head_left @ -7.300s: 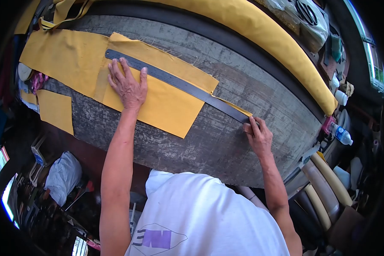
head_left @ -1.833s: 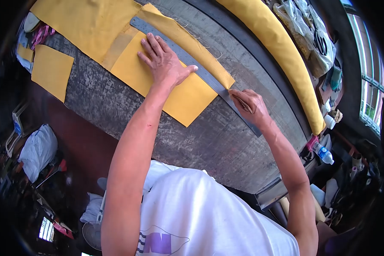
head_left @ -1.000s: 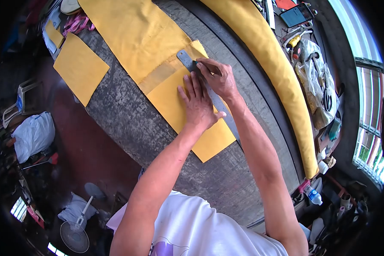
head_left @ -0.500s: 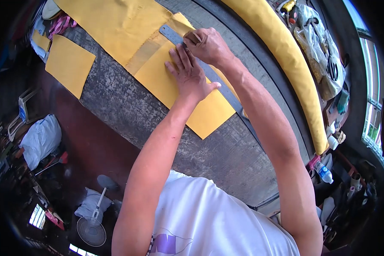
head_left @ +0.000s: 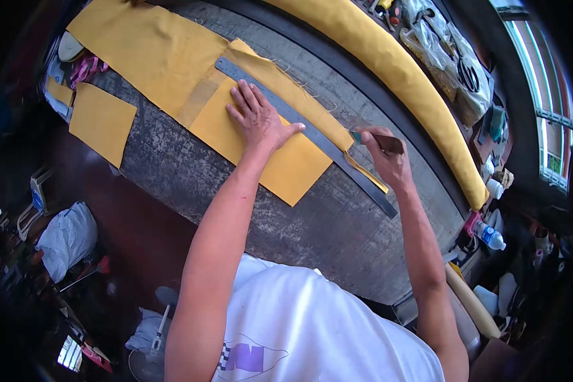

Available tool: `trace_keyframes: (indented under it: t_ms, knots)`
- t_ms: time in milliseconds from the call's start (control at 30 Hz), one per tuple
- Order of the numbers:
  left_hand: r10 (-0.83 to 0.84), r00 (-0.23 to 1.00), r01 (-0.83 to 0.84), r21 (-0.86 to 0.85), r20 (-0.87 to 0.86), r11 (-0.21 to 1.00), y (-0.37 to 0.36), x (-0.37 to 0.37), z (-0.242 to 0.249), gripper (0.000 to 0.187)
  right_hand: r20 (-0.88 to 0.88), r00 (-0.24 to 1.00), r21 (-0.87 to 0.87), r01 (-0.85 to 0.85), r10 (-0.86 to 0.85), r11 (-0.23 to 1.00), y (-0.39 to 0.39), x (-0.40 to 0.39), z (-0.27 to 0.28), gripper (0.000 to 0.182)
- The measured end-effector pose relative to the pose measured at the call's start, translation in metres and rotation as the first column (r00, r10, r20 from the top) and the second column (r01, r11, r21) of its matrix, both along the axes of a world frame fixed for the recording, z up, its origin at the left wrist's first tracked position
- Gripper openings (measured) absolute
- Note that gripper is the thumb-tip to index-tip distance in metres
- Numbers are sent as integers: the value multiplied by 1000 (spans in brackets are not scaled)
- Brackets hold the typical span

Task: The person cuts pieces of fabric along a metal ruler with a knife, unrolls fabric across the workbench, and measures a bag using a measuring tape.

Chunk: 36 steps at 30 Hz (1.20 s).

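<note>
While the left hand (head_left: 258, 121) spreads palm down over the yellow panel (head_left: 294, 167) and the near side of the metal ruler (head_left: 321, 141), its thumb reaches onto the metal, seemingly so that the pressure keeps both from slipping and the edge runs true. The ruler lies slantwise across the material, probably to give a straight guide between the panel and the frayed yellow flap (head_left: 280, 77) on its far side. The right hand (head_left: 391, 167), well apart from the left, is closed around a brown-handled tool (head_left: 389, 144) whose greenish end points back toward the flap's corner; that end is blurred, so I cannot tell whether it touches the material. This grip looks suited to steering the tip along the metal. The panel lies beneath and beside the left hand, to the left of the right one, with the flap stretching between the two across the ruler. A narrow yellow strip (head_left: 369, 174) trails along the ruler's far edge, just below the right hand's fingers, over the worn tabletop (head_left: 299, 235).
</note>
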<state>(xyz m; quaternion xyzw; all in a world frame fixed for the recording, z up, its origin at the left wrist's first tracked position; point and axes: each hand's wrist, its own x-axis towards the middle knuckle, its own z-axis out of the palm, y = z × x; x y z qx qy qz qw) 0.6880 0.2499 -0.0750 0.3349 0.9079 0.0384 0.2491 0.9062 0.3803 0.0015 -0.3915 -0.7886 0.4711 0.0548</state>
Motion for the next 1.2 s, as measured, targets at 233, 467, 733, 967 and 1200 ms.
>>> trace_keyframes:
  t_ms: [233, 467, 733, 967, 1200]
  knots:
    - [11, 1000, -11, -6, 25, 1000, 0, -2, 2, 144, 329, 944, 217, -62, -13, 974, -26, -12, -55, 24]
    - [-9, 1000, 8, 18, 14, 1000, -2, -4, -3, 144, 130, 990, 42, -58, 52, 997, 39, -123, -25, 23]
    - [-8, 999, 6, 67, 32, 998, -4, -4, -3, 144, -448, 849, -185, 218, -279, 958, 132, -247, 5, 37]
    - [-22, 998, 17, 74, 66, 997, -7, -6, 2, 141, 303, 953, 313, -73, -27, 947, 2, -24, -33, 59]
    - [-20, 999, 3, 447, 34, 895, -43, -44, -21, 88, 381, 916, 249, 29, -125, 968, -74, 132, -61, 44]
